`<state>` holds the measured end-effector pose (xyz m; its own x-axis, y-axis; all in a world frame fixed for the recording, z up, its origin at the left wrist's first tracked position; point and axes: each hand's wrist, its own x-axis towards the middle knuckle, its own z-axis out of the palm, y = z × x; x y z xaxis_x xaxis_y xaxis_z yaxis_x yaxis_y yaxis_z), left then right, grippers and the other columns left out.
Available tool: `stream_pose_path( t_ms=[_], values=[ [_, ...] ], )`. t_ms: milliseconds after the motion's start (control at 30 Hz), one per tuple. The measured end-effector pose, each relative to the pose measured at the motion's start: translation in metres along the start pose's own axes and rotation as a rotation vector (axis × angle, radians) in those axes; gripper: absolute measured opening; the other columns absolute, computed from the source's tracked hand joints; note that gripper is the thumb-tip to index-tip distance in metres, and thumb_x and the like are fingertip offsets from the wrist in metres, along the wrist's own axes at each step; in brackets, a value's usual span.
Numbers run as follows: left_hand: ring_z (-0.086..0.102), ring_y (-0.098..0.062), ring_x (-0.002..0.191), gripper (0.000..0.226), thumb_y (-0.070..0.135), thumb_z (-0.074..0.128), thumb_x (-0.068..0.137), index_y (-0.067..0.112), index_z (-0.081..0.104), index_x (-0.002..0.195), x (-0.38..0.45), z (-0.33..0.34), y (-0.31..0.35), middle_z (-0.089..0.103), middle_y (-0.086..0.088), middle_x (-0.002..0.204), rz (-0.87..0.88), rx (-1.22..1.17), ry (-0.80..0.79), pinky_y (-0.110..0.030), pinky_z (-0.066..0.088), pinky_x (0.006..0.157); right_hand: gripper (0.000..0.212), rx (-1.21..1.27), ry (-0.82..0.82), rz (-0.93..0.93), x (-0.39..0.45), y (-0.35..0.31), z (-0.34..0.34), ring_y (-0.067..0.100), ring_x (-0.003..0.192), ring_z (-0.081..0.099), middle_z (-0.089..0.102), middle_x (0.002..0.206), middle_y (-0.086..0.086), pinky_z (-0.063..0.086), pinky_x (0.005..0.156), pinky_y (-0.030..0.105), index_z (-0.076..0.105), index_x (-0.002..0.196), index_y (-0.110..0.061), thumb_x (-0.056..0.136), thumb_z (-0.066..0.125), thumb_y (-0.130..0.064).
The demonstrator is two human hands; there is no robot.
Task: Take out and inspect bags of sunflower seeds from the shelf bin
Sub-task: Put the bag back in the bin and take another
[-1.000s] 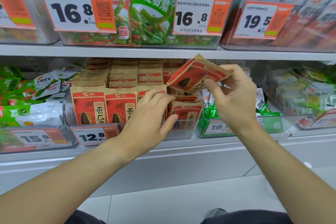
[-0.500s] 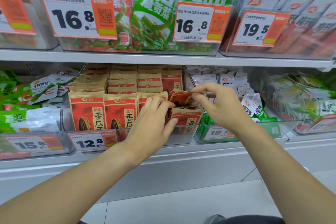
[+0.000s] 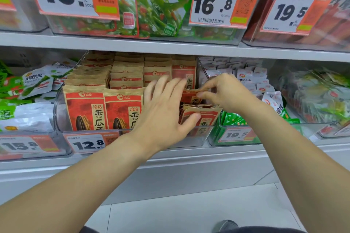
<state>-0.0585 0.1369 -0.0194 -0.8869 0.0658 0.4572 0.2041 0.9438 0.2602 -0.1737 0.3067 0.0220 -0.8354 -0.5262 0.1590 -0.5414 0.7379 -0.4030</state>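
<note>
Now the right hand point(image 3: 225, 93) is down inside the clear shelf bin point(image 3: 58, 111), at its right end. One second ago it held a sunflower seed bag lifted and tilted above the bin; half a second ago it was lowering it. The thumb and forefinger now pinch the top edge of a sunflower seed bag point(image 3: 191, 96) sitting in the right-hand column, behind a slumped front bag point(image 3: 204, 117).

The left hand point(image 3: 164, 111) has opened: fingers spread and motion-blurred, where earlier they were curled onto the bags. Its thumb touches the top edge of the slumped front bag; it grasps nothing.

The left two columns of seed bags point(image 3: 104, 108) stand upright and undisturbed, above the 12.8 price tag point(image 3: 89, 143).

Judgement: the inspected bag appears to be going back into the bin, so one take-out-and-inspect cycle is closing. Whether the pinched bag is the same one cannot be confirmed. The likely next need is a fresh bag. The right column is loose and leaning, so bags may tip.
</note>
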Motion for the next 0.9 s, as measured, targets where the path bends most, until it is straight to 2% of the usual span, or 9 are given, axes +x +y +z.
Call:
stream_pose_path(
  t_ms=[100,200,300,433,533,633,733,833,900],
  values=[
    [0.03,-0.025,0.145,0.083,0.069,0.025,0.09,0.013,0.04,0.15,0.002,0.003,-0.004,0.043,-0.002,0.153,0.014,0.059,-0.053,-0.047,0.005,0.123,0.015,-0.016,-0.04,-0.033,0.002,0.003,0.001,0.006,0.077,0.065,0.076,0.095,0.0,0.05,0.076,0.027,0.081,0.103,-0.02,0.092,0.074,-0.028],
    [0.033,-0.023,0.142,0.083,0.07,0.024,0.091,0.015,0.042,0.15,0.003,0.004,-0.009,0.044,0.0,0.152,0.025,0.062,-0.049,-0.045,0.007,0.122,0.023,0.252,0.095,-0.026,0.0,0.01,0.0,0.005,0.113,0.062,0.07,0.119,-0.008,0.046,0.098,0.024,0.077,0.107,-0.022,0.087,0.078,-0.033],
    [0.032,-0.022,0.143,0.083,0.071,0.023,0.091,0.017,0.041,0.151,0.004,0.005,-0.01,0.042,0.001,0.153,0.031,0.07,-0.042,-0.042,0.004,0.121,0.033,0.467,0.274,0.059,0.015,0.018,0.001,0.007,0.114,0.061,0.068,0.118,-0.008,0.048,0.102,0.026,0.069,0.119,-0.018,0.089,0.078,-0.027],
    [0.032,-0.02,0.144,0.082,0.071,0.022,0.091,0.019,0.04,0.151,0.004,0.006,-0.01,0.041,0.002,0.154,0.031,0.062,-0.042,-0.042,0.003,0.122,0.06,0.252,0.182,0.145,0.054,0.02,0.005,0.021,0.126,0.057,0.059,0.142,0.004,0.046,0.108,0.034,0.056,0.141,-0.015,0.088,0.078,-0.033],
    [0.033,-0.019,0.142,0.08,0.071,0.023,0.092,0.019,0.042,0.15,0.004,0.008,-0.011,0.043,0.003,0.152,0.029,0.053,-0.022,-0.04,0.004,0.121,0.067,0.06,0.042,0.147,0.075,0.013,0.008,0.026,0.137,0.048,0.047,0.153,0.003,0.038,0.106,0.029,0.043,0.15,-0.02,0.093,0.072,-0.039],
    [0.033,-0.018,0.14,0.078,0.071,0.024,0.092,0.02,0.044,0.148,0.005,0.008,-0.01,0.044,0.004,0.151,0.022,0.04,-0.01,-0.038,0.003,0.12,0.058,0.07,0.032,0.076,0.087,0.011,0.011,0.023,0.13,0.052,0.054,0.145,0.001,0.04,0.099,0.025,0.053,0.142,-0.023,0.089,0.076,-0.034],
    [0.033,-0.018,0.141,0.078,0.071,0.023,0.091,0.022,0.045,0.147,0.006,0.009,-0.011,0.044,0.004,0.151,0.013,0.034,-0.01,-0.039,0.004,0.12,0.039,0.059,0.099,0.098,0.083,0.013,0.011,0.015,0.114,0.054,0.06,0.124,-0.003,0.039,0.09,0.023,0.065,0.124,-0.022,0.088,0.078,-0.032],
    [0.032,-0.019,0.142,0.077,0.071,0.022,0.091,0.022,0.046,0.146,0.007,0.01,-0.012,0.043,0.002,0.152,0.006,0.03,-0.011,-0.041,0.004,0.121,0.016,0.255,0.115,0.113,0.062,0.015,0.011,0.012,0.109,0.056,0.065,0.112,-0.004,0.041,0.093,0.024,0.068,0.098,-0.023,0.087,0.08,-0.022],
    [0.032,-0.019,0.142,0.078,0.071,0.025,0.09,0.02,0.045,0.146,0.006,0.009,-0.01,0.043,0.0,0.151,-0.005,0.01,-0.002,-0.04,0.004,0.121,0.019,0.364,0.127,0.069,0.042,0.014,0.01,0.012,0.106,0.061,0.071,0.106,-0.002,0.044,0.098,0.028,0.065,0.083,-0.025,0.086,0.08,-0.015]
  ],
)
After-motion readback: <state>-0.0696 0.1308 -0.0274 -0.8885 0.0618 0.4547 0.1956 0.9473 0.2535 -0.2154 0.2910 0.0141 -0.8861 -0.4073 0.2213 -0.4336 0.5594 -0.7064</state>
